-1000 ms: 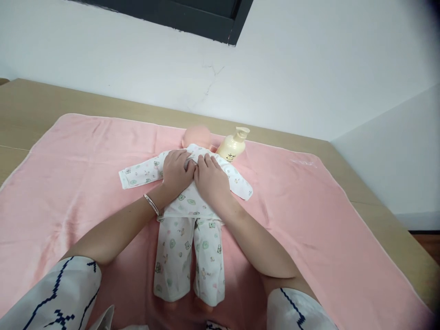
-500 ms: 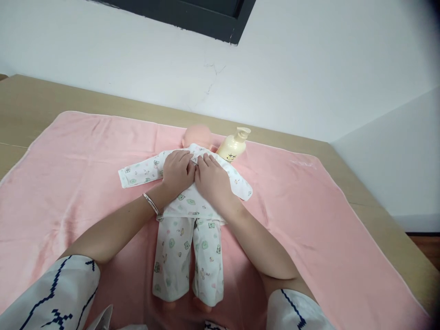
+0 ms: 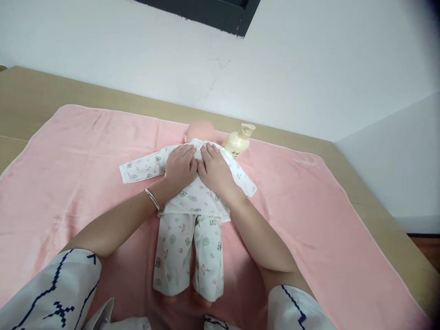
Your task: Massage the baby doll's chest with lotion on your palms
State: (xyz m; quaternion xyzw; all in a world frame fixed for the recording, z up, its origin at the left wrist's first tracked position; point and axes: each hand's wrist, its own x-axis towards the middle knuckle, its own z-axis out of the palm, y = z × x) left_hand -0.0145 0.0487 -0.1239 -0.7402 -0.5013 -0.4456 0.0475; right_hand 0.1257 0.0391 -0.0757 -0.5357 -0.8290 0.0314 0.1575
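Note:
A baby doll lies on its back, its smooth round head (image 3: 200,130) at the far end and its feet toward me. It wears a white long-sleeved shirt (image 3: 193,199) with small green and pink prints, and matching trousers (image 3: 173,256). My left hand (image 3: 181,166) rests palm down on the shirt's upper chest, fingers stretched out toward the collar. Beside it, my right hand (image 3: 216,167) lies flat on the other side of the chest, fingers extended. The two thumbs nearly meet at the middle. The hands cover the front of the shirt below the neck.
A pink blanket (image 3: 302,220) is spread under the doll on a wooden table (image 3: 364,206). Right of the head, a cream pump bottle (image 3: 238,140) leans or lies on the blanket. A white wall (image 3: 292,68) with a dark frame (image 3: 220,16) stands behind.
My fingers, bent at the collar before, now lie flatter on the chest. My right hand has spread slightly away from the left. The view has shifted a little.

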